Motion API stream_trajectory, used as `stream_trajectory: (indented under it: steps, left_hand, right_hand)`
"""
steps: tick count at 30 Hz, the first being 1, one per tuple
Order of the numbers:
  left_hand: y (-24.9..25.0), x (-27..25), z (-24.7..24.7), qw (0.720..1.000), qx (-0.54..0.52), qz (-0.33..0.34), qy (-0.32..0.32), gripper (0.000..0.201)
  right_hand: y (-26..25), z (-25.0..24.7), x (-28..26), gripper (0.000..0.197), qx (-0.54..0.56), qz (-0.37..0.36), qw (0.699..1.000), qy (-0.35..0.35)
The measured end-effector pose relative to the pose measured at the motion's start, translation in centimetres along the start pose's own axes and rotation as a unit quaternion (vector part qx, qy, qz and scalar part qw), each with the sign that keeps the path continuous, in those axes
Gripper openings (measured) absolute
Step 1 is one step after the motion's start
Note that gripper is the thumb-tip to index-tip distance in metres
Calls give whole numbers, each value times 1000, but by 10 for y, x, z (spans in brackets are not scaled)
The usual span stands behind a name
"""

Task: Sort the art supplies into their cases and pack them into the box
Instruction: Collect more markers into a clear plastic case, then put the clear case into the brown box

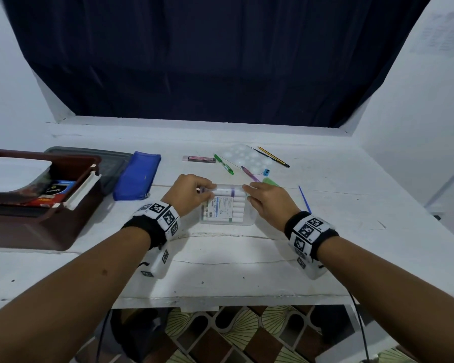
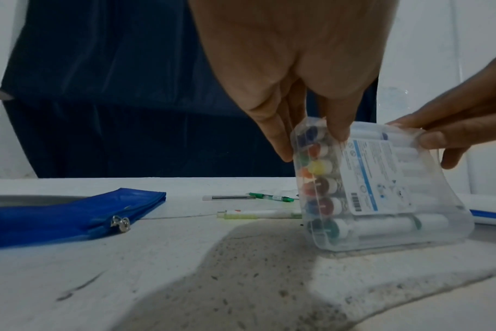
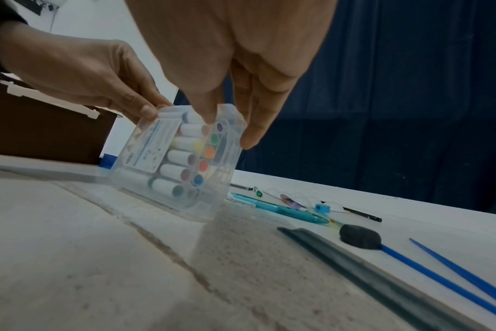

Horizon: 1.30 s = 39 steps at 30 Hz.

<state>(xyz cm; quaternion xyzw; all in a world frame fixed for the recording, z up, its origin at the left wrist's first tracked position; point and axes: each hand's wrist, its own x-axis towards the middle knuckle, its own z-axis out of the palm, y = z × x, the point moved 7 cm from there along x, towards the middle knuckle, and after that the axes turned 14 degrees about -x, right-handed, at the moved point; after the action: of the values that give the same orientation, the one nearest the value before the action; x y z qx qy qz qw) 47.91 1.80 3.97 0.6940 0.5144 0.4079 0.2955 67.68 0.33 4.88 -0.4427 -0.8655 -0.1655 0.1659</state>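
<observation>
Both hands meet on a clear plastic marker case (image 1: 227, 204) that stands tilted on the white counter (image 1: 220, 260) — its near bottom edge on the surface, its top edge raised between the fingers. The left hand (image 1: 188, 191) pinches the case's upper left corner, thumb on the labelled face and fingers curled over the end where the coloured marker caps (image 2: 316, 179) show through the plastic. The right hand (image 1: 269, 199) grips the upper right corner the same way, thumb in front and fingers behind. Left of the left hand lies a blue zip pouch (image 1: 136, 176), and further left a dark brown box (image 1: 41, 221) with a white latch, already holding some packs. Beyond the hands lie a green pen (image 1: 223, 164), a lead tube (image 1: 199, 159), a clear paint palette (image 1: 248, 158), a pencil (image 1: 273, 156) and a small blue sharpener (image 1: 266, 172). Just right of the right hand — on the counter — lie thin blue brush handles (image 3: 450, 274) and a dark ruler (image 3: 363, 266).
</observation>
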Motion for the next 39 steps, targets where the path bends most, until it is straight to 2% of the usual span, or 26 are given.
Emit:
stream_trajectory:
  steps: [4,7,10,12,13,14,16,17,18,20,22,24,26,28,31,33,39]
  left_hand:
    - [1,1,2,1000,10,13,-5,26]
    - [1,-1,1,1000,12,21,6,25]
    - [4,-2,-1,999,37,23,2,22]
    - [6,-5,-3,999,38,16,-4,20]
    - [8,-7,-3,999,29,14,-7,20]
    - [10,-10,-1,1000,17,14,-11,21]
    - [16,-16,4,1000,-1,8,-21,25]
    - [19,-18,8,1000,-9,3,-27,28]
    - [22,-20,11,999,-26,-4,-34,31]
    - [27,-26,19,992,-104,-29,-60,35]
    - [30,-33,24,972,-205,-65,-90,29]
    - [28,-39,25,961,-239,-89,-107,19]
    - [22,-44,22,962,-229,-104,-107,15]
    - [17,-49,8,971,-195,-114,-81,14]
    - [16,-53,-31,981,-156,-112,-18,15]
    - [19,-56,-68,985,-137,-100,24,16]
    - [27,-85,-207,983,-70,-75,150,17]
  right_hand:
    - [3,5,0,30,-3,6,1000,-7]
    - [3,4,-1,34,40,31,998,-27]
    - [9,12,-4,42,79,113,986,-93]
    - [16,11,-8,32,99,205,969,-95]
    - [20,10,-11,24,150,261,949,-95]
    - [22,13,-13,27,231,314,914,-115]
    - [12,25,-20,43,398,383,811,-193]
    - [6,27,-22,50,429,395,783,-218]
    - [4,28,-21,56,434,396,776,-229]
    - [0,29,-18,63,429,398,777,-231]
    - [-6,29,-15,63,423,394,779,-245]
    - [-9,27,-12,48,433,388,776,-246]
    - [-8,20,-7,25,419,376,793,-232]
    - [-11,12,-1,20,390,351,817,-239]
    - [-23,-9,20,24,341,294,860,-241]
    - [-37,-29,45,25,320,252,885,-227]
    - [-116,-101,140,37,323,115,927,-150]
